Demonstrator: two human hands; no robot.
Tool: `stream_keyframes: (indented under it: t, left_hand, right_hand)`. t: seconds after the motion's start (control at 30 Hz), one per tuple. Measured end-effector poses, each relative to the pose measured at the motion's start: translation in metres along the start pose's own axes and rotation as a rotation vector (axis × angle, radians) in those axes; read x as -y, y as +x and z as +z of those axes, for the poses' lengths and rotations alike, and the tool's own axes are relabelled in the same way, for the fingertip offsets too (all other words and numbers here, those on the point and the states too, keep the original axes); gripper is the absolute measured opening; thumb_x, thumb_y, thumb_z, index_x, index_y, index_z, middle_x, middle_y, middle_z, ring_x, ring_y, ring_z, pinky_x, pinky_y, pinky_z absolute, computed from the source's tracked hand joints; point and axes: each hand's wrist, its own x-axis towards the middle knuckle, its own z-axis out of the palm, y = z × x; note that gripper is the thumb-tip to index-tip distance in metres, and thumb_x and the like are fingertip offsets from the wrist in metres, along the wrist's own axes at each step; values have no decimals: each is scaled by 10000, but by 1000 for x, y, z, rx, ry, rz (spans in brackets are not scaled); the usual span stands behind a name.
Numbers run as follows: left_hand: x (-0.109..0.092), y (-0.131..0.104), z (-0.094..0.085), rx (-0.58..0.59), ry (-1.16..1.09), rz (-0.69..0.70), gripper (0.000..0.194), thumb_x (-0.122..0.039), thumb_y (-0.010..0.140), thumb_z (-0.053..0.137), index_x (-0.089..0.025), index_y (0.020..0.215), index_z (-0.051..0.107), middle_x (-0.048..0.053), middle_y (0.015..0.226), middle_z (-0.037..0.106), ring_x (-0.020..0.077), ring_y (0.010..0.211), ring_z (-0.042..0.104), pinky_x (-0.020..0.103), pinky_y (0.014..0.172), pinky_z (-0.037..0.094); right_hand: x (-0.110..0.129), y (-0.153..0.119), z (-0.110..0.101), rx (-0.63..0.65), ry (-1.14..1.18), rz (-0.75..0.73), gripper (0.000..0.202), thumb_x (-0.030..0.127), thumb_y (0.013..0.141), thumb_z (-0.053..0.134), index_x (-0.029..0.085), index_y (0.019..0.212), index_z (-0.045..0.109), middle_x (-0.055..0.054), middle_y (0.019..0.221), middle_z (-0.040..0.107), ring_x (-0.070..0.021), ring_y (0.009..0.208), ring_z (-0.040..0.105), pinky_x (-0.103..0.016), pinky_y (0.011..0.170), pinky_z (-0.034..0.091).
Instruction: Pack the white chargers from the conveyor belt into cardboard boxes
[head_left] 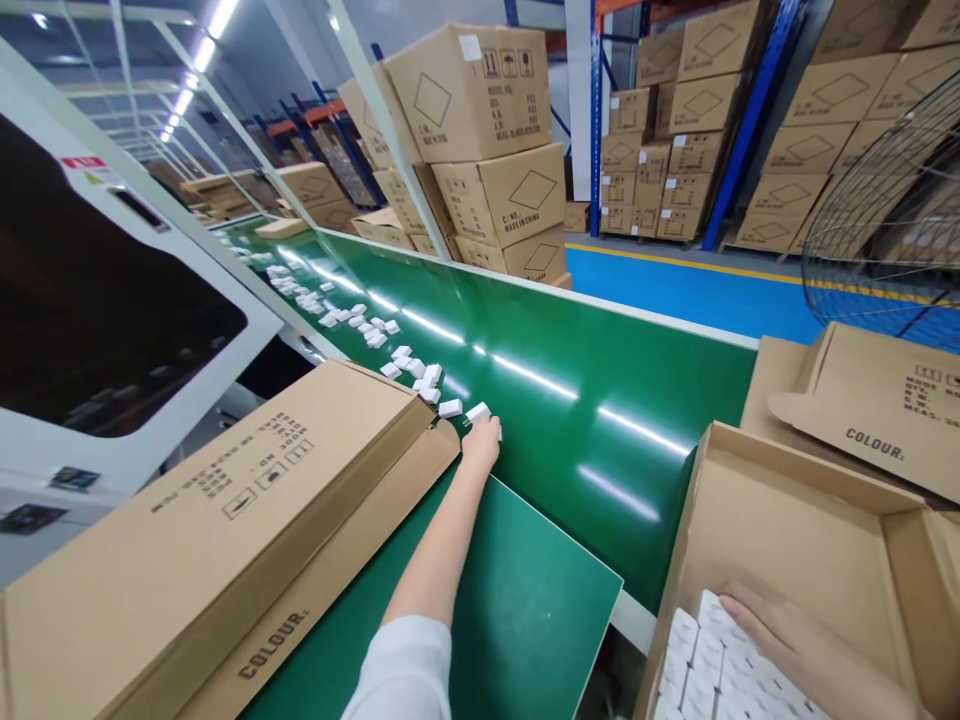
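My left hand (482, 443) reaches over the green conveyor belt (540, 320), its fingers closed around a white adapter (478, 412) with metal prongs. A line of loose white adapters (371, 332) stretches away along the belt's left side. At the lower right, my right hand (765, 625) lies over rows of white adapters (705, 660) packed in an open cardboard box (795, 490). Its fingers are stretched out and partly blurred, resting on the top of the rows.
A long closed carton (187, 510) lies at the left beside a white machine (45, 300). Stacked cartons (502, 190) stand behind the belt. Another carton (885, 400) and a wire fan (892, 210) are at the right.
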Motion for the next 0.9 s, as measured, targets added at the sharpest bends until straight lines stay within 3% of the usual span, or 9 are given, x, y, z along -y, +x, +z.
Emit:
stream_keyframes:
  t: [0.07, 0.17, 0.23, 0.3, 0.37, 0.47, 0.6, 0.77, 0.9]
  left_hand:
    - [-22, -16, -3, 38, -53, 128, 292, -102, 779, 559, -189, 1057, 563, 89, 1092, 580, 209, 1043, 531, 351, 892, 453]
    - [-64, -66, -6, 59, -194, 380, 319, -196, 814, 587, -244, 1127, 547, 28, 1136, 586, 142, 1028, 549, 271, 906, 455]
    - [-91, -107, -9, -26, -447, 665, 325, -218, 804, 613, -216, 1124, 555, 46, 1101, 615, 154, 1020, 562, 284, 884, 475]
    - [-111, -141, -14, -101, -571, 837, 320, -190, 803, 613, -209, 1118, 558, 51, 1082, 634, 153, 1010, 574, 286, 870, 486]
    - [-124, -163, -19, -137, -637, 911, 322, -170, 797, 617, -201, 1112, 560, 57, 1066, 645, 146, 989, 591, 274, 850, 498]
    - [-133, -179, -22, -155, -733, 919, 313, -171, 788, 626, -188, 1094, 565, 67, 1050, 656, 147, 980, 610, 270, 838, 513]
    - [-136, -188, -20, -121, -844, 855, 305, -210, 797, 618, -191, 1096, 560, 64, 1051, 668, 152, 982, 623, 286, 842, 526]
    - [-113, -180, -18, 147, -678, 662, 327, -257, 836, 566, -199, 1158, 557, 76, 1163, 627, 182, 1079, 581, 344, 931, 490]
    - [-74, -160, -14, 125, -534, 366, 245, -244, 884, 455, -202, 1077, 601, 49, 1055, 660, 167, 969, 618, 334, 876, 503]
  right_hand:
    - [1, 1, -3, 53, 37, 7, 396, 536, 924, 315, 286, 831, 609, -63, 884, 638, -255, 868, 602, -376, 783, 487]
    - [7, 5, -7, -98, 110, 14, 397, 555, 911, 354, 261, 997, 607, -76, 1066, 614, -266, 1041, 548, -386, 916, 440]
    - [17, 8, -7, -154, 222, 12, 413, 563, 898, 392, 248, 1078, 589, -79, 1150, 586, -271, 1111, 508, -391, 966, 413]
    - [32, 14, -5, -104, 406, -12, 405, 548, 899, 417, 249, 1127, 567, -77, 1197, 560, -264, 1151, 481, -395, 991, 399]
    - [50, 19, -1, -18, 616, -63, 385, 514, 902, 448, 268, 1187, 530, -71, 1270, 507, -247, 1207, 437, -390, 1016, 378]
    - [74, 25, 7, 153, 923, -125, 446, 467, 879, 526, 308, 1288, 444, -69, 1317, 454, -231, 1229, 421, -388, 997, 394]
    - [87, 25, 11, 325, 1166, -98, 463, 427, 809, 636, 276, 1218, 482, -58, 1051, 574, -196, 1004, 565, -336, 848, 473]
    - [55, 27, -3, 33, 789, 18, 430, 516, 723, 664, 202, 996, 553, -38, 816, 587, -139, 654, 548, -248, 566, 452]
    - [14, 33, -11, -299, 233, 124, 509, 617, 661, 587, 197, 950, 575, -56, 787, 604, -201, 665, 570, -333, 604, 465]
